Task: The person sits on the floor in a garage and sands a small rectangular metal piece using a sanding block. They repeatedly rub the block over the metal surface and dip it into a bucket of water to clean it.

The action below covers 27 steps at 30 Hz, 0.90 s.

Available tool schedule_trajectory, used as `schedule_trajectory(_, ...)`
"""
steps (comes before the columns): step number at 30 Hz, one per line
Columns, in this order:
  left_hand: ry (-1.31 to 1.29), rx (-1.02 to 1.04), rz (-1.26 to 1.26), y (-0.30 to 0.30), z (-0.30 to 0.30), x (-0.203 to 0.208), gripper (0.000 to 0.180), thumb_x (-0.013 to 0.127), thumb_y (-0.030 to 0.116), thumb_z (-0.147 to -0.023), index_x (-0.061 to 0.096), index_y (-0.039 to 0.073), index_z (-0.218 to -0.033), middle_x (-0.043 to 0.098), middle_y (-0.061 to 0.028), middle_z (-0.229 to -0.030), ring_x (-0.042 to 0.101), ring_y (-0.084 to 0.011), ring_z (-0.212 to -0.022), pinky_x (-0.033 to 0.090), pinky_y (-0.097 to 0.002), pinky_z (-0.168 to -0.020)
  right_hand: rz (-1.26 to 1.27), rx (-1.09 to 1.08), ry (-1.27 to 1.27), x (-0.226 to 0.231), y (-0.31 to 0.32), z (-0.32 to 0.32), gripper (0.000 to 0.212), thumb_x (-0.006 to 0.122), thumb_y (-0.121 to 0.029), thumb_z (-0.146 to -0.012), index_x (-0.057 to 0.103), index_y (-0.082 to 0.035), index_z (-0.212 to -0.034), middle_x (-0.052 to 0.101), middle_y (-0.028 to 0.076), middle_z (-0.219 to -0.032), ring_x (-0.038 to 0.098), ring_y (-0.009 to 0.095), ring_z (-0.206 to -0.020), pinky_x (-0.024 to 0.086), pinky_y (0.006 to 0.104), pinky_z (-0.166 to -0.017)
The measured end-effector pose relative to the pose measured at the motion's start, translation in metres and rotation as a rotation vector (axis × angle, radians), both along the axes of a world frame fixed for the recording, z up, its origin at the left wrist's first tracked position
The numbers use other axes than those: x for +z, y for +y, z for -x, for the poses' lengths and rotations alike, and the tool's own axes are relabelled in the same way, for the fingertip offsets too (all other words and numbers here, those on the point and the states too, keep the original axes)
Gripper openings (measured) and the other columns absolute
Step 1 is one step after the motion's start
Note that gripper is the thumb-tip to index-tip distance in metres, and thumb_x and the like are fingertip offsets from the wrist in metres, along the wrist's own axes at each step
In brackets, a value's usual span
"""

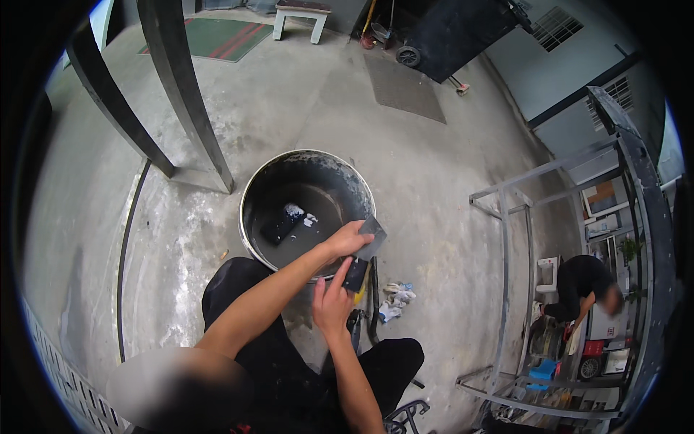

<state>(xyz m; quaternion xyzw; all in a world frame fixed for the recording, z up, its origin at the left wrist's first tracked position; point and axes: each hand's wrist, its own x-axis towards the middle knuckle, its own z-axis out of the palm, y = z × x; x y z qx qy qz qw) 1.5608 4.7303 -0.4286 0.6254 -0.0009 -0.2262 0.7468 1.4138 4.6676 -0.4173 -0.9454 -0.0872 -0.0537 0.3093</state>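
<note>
My left hand (pixel 350 239) is closed on a thin grey flat plate (pixel 372 236), held above the right rim of a large round drum (pixel 251 235). Just below it, the fingers of my right hand (pixel 332 300) are against a small black rectangular block (pixel 356 275); its exact kind is unclear. Inside the dark drum lie a black piece (pixel 275 230) and some white scraps (pixel 309 220). A crumpled white and blue cloth or glove (pixel 396 300) rests on the floor to the right, beside a dark bent tube (pixel 374 304).
A metal frame (pixel 504 289) stands at right, with another person (pixel 582 286) bent over beyond it. Dark posts (pixel 191 108) rise at upper left. At the back are a wheeled black bin (pixel 459 40), a small stool (pixel 302 14) and a green mat (pixel 224 37).
</note>
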Motion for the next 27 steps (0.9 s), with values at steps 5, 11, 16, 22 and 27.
schedule_trajectory(5, -0.156, 0.068, -0.052, -0.006, 0.003, -0.006, 0.022, 0.058, 0.018, -0.095, 0.064, 0.0, -0.107, 0.067, -0.0066, -0.09, 0.06, -0.0141, -0.082, 0.049, -0.0323, -0.077, 0.215, 0.028, -0.417, -0.005, -0.011, 0.017, 0.077, 0.056, -0.02, -0.088, 0.022, 0.014, -0.148, 0.058, 0.039, -0.119, 0.058, 0.05, -0.111, 0.048, 0.0486, -0.093)
schedule_trajectory(11, 0.029, 0.116, -0.054, -0.003, 0.005, 0.016, 0.028, 0.056, 0.024, -0.097, 0.063, -0.001, -0.109, 0.069, -0.0108, -0.093, 0.063, -0.0179, -0.087, 0.049, -0.0346, -0.081, -0.091, 0.001, 0.115, 0.004, -0.007, 0.008, 0.08, 0.057, -0.017, -0.085, 0.02, 0.013, -0.149, 0.042, 0.037, -0.141, 0.047, 0.051, -0.127, 0.037, 0.0496, -0.106)
schedule_trajectory(16, -0.127, 0.115, -0.329, -0.006, -0.003, -0.012, 0.036, 0.062, 0.031, -0.091, 0.066, -0.003, -0.101, 0.071, -0.0158, -0.091, 0.067, -0.0227, -0.084, 0.05, -0.0362, -0.077, 0.075, -0.037, -0.264, -0.007, -0.006, 0.01, 0.08, 0.057, -0.018, -0.084, 0.022, 0.013, -0.149, 0.05, 0.036, -0.135, 0.051, 0.049, -0.124, 0.043, 0.0481, -0.101)
schedule_trajectory(22, -0.201, 0.103, -0.418, -0.006, -0.004, -0.003, 0.039, 0.064, 0.034, -0.089, 0.068, -0.005, -0.086, 0.068, -0.0163, -0.075, 0.065, -0.0203, -0.072, 0.051, -0.0378, -0.069, -0.119, -0.187, 0.032, -0.002, 0.005, -0.003, 0.082, 0.055, -0.017, -0.084, 0.018, 0.012, -0.15, 0.051, 0.038, -0.131, 0.049, 0.052, -0.123, 0.04, 0.0502, -0.104)
schedule_trajectory(27, -0.248, 0.241, -0.406, -0.007, 0.0, -0.012, 0.045, 0.063, 0.036, -0.091, 0.063, -0.008, -0.077, 0.064, -0.0242, -0.07, 0.067, -0.03, -0.069, 0.05, -0.0431, -0.067, -0.102, -0.153, -0.011, -0.003, -0.006, 0.0, 0.083, 0.054, -0.015, -0.081, 0.018, 0.01, -0.151, 0.058, 0.04, -0.115, 0.056, 0.053, -0.108, 0.044, 0.0509, -0.094)
